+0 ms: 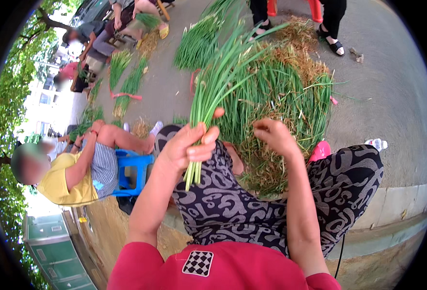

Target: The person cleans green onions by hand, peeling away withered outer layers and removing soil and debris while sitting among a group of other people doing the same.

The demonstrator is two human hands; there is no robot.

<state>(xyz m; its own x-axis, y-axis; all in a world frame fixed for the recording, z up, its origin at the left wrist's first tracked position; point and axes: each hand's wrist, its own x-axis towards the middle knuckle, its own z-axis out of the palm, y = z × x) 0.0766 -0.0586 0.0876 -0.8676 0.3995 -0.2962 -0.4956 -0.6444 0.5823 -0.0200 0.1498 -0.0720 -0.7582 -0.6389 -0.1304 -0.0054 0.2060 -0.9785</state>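
My left hand point(187, 149) is closed around a bunch of green chives point(214, 87). Their pale stem ends stick out below my fist, and the long leaves slant up and to the right. To the right of the bunch, my right hand point(277, 136) hovers above the pile with its fingers curled into a pinch. Whatever may be between those fingertips is too small to make out. Under and beyond both hands spreads a big pile of chives point(295, 99), mixed with brown, withered leaves point(264, 169) nearest to me.
A person in yellow sits at the left on a blue stool point(130, 170). Further bundles of chives point(199, 43) lie on the pavement. Another person's sandalled feet point(336, 46) stand beyond the pile. On the right lies a plastic bottle point(377, 144), with a pink shoe point(320, 151) nearer the pile.
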